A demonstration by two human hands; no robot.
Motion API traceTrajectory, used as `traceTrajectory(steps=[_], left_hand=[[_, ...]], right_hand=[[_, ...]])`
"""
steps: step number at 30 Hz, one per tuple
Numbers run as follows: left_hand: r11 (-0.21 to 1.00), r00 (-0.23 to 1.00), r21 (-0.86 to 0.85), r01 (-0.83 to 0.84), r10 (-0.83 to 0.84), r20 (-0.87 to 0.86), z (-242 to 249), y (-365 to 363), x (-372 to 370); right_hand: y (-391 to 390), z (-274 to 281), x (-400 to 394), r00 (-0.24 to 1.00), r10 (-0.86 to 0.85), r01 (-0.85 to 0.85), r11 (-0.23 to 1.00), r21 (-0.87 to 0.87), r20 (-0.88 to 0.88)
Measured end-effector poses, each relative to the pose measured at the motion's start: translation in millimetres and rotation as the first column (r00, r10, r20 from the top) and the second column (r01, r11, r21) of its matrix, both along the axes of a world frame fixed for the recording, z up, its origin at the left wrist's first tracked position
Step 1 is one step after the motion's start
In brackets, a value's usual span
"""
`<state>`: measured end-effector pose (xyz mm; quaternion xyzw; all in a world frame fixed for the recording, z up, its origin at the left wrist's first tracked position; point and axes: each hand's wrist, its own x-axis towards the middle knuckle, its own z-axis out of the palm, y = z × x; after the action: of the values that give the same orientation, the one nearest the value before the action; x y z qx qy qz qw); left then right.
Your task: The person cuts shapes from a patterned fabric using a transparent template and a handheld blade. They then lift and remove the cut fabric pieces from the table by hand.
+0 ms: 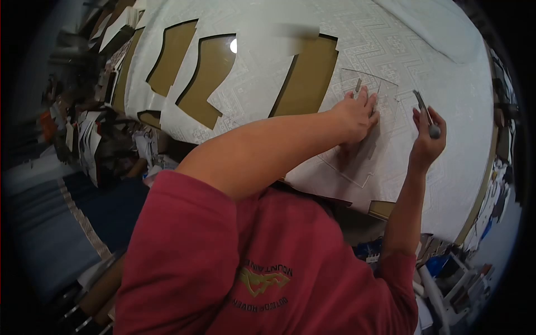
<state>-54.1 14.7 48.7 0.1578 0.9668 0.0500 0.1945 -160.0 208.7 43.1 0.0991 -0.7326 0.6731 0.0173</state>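
My left hand (357, 118) lies on a clear plastic template (388, 92), its fingers stretched out and pressing down. The template rests on a white patterned sheet of fabric or leather-like material (458, 128), and its lower part is partly covered by my hand and its shadow. Off to the right, my right hand (429, 142) is closed round a slim grey tool (420, 99) with a rounded end. The tool points up and away, and its exact kind is hard to make out. Between its tip and the template there is a gap.
Several shaped cut-outs in the white sheet, such as a wide one (306, 75) and a curved one (206, 78), show the brown table surface. A folded pale cloth (441, 28) lies at the far right. Cluttered materials (95, 145) crowd the left, with more items (446, 279) at lower right.
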Motion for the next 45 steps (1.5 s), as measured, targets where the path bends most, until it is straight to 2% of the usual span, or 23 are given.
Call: traceTrajectory(steps=[2, 5, 7, 8, 10, 12, 13, 15, 17, 19, 20, 23, 25, 29, 32, 34, 35, 38, 41, 43, 45], left_hand=[[0.995, 0.996, 0.065, 0.072, -0.068, -0.054, -5, -6, 1], [0.979, 0.987, 0.126, 0.158, -0.157, -0.016, 3, -15, -1], [0.985, 0.99, 0.105, 0.134, -0.139, 0.037, 8, -18, 1], [0.979, 0.985, 0.121, 0.166, -0.17, 0.024, 9, -18, -1], [0.991, 0.987, 0.044, 0.129, -0.133, 0.09, 13, -14, -1], [0.984, 0.979, 0.011, 0.18, -0.181, 0.1, 16, -17, -4], [0.982, 0.975, -0.023, 0.19, -0.186, 0.122, 16, -17, -6], [0.957, 0.958, -0.107, 0.268, -0.253, 0.132, 8, -14, -15], [0.956, 0.957, -0.082, 0.282, -0.273, 0.098, 1, -17, -20], [0.914, 0.937, -0.21, 0.348, -0.346, 0.048, 6, -15, -19], [0.903, 0.926, -0.209, 0.375, -0.373, 0.05, 9, -15, -20], [0.891, 0.909, -0.181, 0.416, -0.413, 0.057, 15, -19, -19], [0.889, 0.904, -0.165, 0.427, -0.425, 0.05, 17, -20, -21], [0.91, 0.917, -0.107, 0.4, -0.398, 0.044, 14, -24, -20], [0.913, 0.922, -0.133, 0.386, -0.386, 0.028, 14, -15, -19], [0.911, 0.949, -0.272, 0.31, -0.282, 0.14, 11, -1, -23], [0.91, 0.948, -0.268, 0.316, -0.287, 0.139, 9, 2, -24], [0.895, 0.942, -0.294, 0.336, -0.312, 0.126, 7, 9, -28], [0.871, 0.931, -0.328, 0.365, -0.346, 0.117, 4, 15, -29], [0.858, 0.927, -0.351, 0.374, -0.36, 0.108, 3, 18, -32], [0.842, 0.922, -0.378, 0.385, -0.374, 0.105, 0, 19, -31]], right_hand=[[18, -5, 44, 0.991, -0.137, 0.137, 0.99, 0.036, -0.003], [36, -4, 125, 0.923, -0.381, 0.37, 0.918, 0.139, 0.06], [30, 0, 181, 0.868, -0.493, 0.476, 0.861, 0.179, 0.063], [29, -5, 206, 0.869, -0.488, 0.465, 0.862, 0.203, 0.083], [13, -4, 245, 0.853, -0.511, 0.479, 0.847, 0.231, 0.108], [-12, 2, 278, 0.891, -0.424, 0.358, 0.878, 0.318, 0.165], [-22, 6, 288, 0.871, -0.465, 0.397, 0.856, 0.332, 0.158], [-46, 10, 295, 0.934, -0.354, 0.275, 0.785, 0.555, 0.039], [-69, 21, 298, 0.934, -0.346, 0.256, 0.817, 0.517, 0.085], [-80, 18, 299, 0.912, -0.387, 0.274, 0.823, 0.498, 0.138], [-87, 16, 298, 0.9, -0.414, 0.297, 0.815, 0.498, 0.14], [-105, 14, 298, 0.915, -0.391, 0.289, 0.809, 0.512, 0.101], [-114, 12, 293, 0.924, -0.383, 0.328, 0.783, 0.528, -0.005], [-122, 6, 289, 0.919, -0.393, 0.343, 0.771, 0.537, -0.022], [-125, 4, 288, 0.926, -0.367, 0.347, 0.735, 0.582, -0.088], [-130, 7, 288, 0.926, -0.356, 0.346, 0.67, 0.656, -0.125], [-132, 7, 287, 0.924, -0.361, 0.349, 0.666, 0.659, -0.126], [-136, 5, 283, 0.926, -0.334, 0.364, 0.659, 0.658, -0.178], [-145, -9, 289, 0.882, -0.418, 0.457, 0.644, 0.613, -0.219], [-153, -20, 285, 0.83, -0.439, 0.558, 0.641, 0.527, -0.345], [-159, -24, 280, 0.813, -0.466, 0.581, 0.615, 0.533, -0.349]])
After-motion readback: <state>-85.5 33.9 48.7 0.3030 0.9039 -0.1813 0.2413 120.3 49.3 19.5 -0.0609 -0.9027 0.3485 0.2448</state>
